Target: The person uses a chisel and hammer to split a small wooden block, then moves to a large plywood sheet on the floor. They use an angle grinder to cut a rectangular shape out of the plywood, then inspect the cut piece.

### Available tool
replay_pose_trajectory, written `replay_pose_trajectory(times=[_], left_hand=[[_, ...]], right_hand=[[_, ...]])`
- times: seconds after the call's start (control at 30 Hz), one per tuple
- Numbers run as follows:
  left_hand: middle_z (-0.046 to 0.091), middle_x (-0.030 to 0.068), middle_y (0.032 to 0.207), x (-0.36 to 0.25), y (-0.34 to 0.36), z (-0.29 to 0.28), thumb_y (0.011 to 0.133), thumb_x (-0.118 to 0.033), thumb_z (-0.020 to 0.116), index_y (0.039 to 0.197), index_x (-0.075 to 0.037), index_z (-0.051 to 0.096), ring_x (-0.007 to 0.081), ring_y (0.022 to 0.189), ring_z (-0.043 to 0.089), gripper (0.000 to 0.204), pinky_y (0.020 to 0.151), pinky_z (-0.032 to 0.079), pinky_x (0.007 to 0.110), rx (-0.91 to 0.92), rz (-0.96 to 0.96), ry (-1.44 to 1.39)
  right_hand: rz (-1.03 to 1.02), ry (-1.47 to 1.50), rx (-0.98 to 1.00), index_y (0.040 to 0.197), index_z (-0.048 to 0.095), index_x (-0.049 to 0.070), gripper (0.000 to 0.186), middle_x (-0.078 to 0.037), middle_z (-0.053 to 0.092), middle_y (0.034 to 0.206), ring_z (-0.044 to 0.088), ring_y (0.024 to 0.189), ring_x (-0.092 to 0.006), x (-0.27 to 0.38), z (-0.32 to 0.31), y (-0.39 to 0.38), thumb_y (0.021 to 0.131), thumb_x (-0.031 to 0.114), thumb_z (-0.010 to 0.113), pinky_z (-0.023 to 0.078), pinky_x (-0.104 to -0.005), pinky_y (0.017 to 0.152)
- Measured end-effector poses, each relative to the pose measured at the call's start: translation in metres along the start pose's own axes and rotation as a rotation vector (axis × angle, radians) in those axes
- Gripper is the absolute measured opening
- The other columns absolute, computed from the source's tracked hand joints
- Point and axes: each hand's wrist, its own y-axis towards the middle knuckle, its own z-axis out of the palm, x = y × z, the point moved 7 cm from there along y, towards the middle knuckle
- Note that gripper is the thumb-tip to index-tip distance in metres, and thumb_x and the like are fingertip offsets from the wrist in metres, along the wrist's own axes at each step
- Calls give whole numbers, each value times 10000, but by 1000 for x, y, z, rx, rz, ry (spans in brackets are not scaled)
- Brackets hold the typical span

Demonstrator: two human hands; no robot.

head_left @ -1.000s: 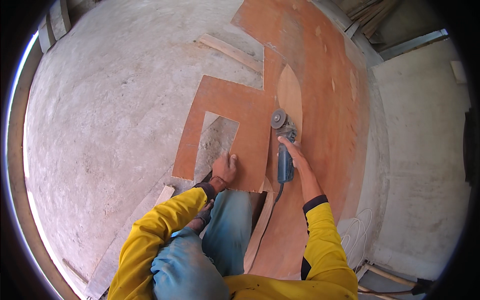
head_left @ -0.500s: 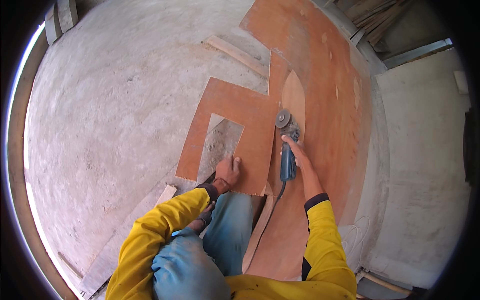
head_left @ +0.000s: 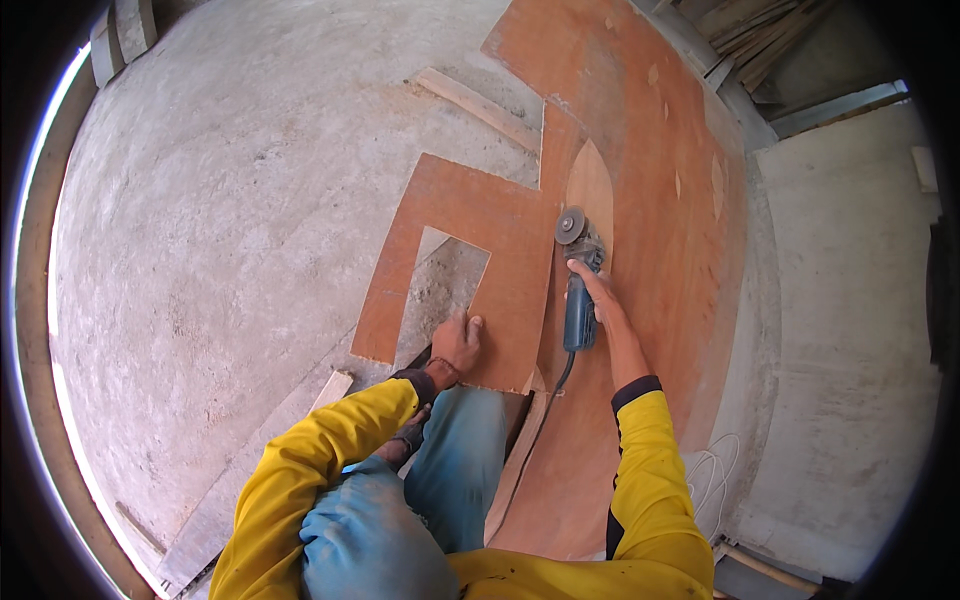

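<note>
My right hand is wrapped round the body of a blue angle grinder. Its grey disc points away from me, over the reddish-brown plywood sheet, just right of a long slit. Left of that slit lies a plywood piece with a four-sided cutout through it. My left hand is closed on the edge of this piece at the cutout's near right corner; its fingertips are hidden. From the grinder's rear a dark cord runs back toward me. Whether the disc spins cannot be told.
A wooden batten lies on the concrete floor beyond the piece. Under the sheet's near edge is another wooden strip. A pale wall panel stands at right, with a thin white cable near its foot. Scrap wood is heaped far right.
The grinder in my right hand has shifted slightly away from me and to the right. My left hand stays on the plywood piece.
</note>
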Motion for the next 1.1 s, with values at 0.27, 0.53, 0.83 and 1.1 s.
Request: replay_pose_trajectory(times=[0.27, 0.53, 0.83, 1.1], left_hand=[[622, 292, 796, 2, 0, 2, 981, -333, 541, 937, -11, 517, 507, 793, 602, 326, 685, 459, 572, 17, 1, -2], [617, 291, 785, 2, -1, 2, 984, -326, 537, 964, -16, 505, 504, 782, 601, 313, 677, 455, 574, 16, 6, -11], [614, 297, 787, 0, -1, 1, 987, -333, 526, 966, -12, 499, 509, 788, 602, 323, 679, 454, 572, 29, 4, -7], [612, 300, 783, -3, -2, -1, 986, -331, 533, 958, -8, 503, 510, 786, 602, 326, 678, 456, 568, 26, -15, -36]], right_hand=[[10, -3, 14, 914, 602, 4, 521, -108, 626, 707, 651, 537, -226, 0, 0, 7, 721, 417, 853, 551, -359, 472], [-29, 25, 21, 867, 584, 35, 495, -100, 621, 682, 638, 517, -210, 1, 1, 9, 737, 434, 845, 552, -350, 469], [-8, 1, 23, 860, 578, 40, 505, -94, 616, 672, 640, 527, -209, 17, -2, 27, 719, 439, 854, 553, -353, 471], [-10, 15, 6, 847, 584, 40, 488, -99, 624, 676, 636, 525, -210, 23, 3, 33, 724, 429, 853, 544, -350, 468]])
